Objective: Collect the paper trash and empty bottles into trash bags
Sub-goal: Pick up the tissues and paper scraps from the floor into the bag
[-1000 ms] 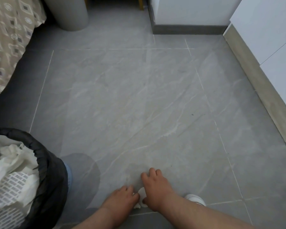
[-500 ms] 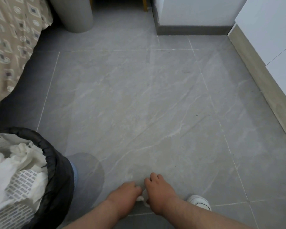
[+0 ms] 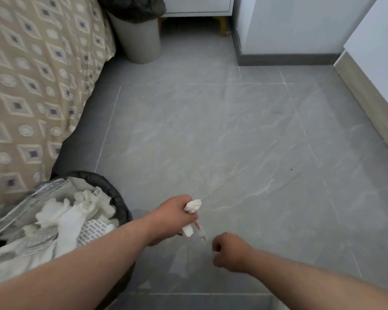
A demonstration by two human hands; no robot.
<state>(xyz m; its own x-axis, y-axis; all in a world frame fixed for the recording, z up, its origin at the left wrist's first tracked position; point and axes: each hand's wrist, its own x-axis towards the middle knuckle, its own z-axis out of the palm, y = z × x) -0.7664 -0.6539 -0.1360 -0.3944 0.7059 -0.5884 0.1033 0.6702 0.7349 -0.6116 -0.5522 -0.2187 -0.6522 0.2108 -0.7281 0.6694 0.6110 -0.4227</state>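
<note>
Up it came! Half a second before, both hands had been pressed together low on the grey floor (image 3: pixel 233 142), near its front edge, over a white scrap; now they were parted and raised. The crumpled paper (image 3: pixel 193 205) was gripped in the left hand (image 3: pixel 176 217), with the fingers wrapped tight round it. One white end was shown above the fist and another below, and a thin pale strip (image 3: pixel 201 234) was dangled beside the lower end. The right hand (image 3: pixel 230 251) was clenched in a fist just to the right, apart from the paper; nothing was plainly seen inside it. The white shoe seen earlier by the right forearm was lost from view, and far more of the bed was taken in.

Counted: two hands, one wad held, two black-lined containers. The nearer black trash bag (image 3: pixel 121 211) was set at the floor's front-left corner, just left of the left wrist. It was heaped with white tissue (image 3: pixel 61 215), a printed packet (image 3: pixel 91 229) and a silver foil sheet (image 3: pixel 43 191). A grey bin (image 3: pixel 141 41) with a black liner (image 3: pixel 132 7) was stood at the far-left corner.

The floor was laid in large grey veined tiles with pale grout lines. A beige diamond-patterned bedspread (image 3: pixel 31 86) was draped along the left edge, white cabinets (image 3: pixel 379 41) were ranged along the right, and a white nightstand (image 3: pixel 197 5) on wooden legs was placed at the far edge.
</note>
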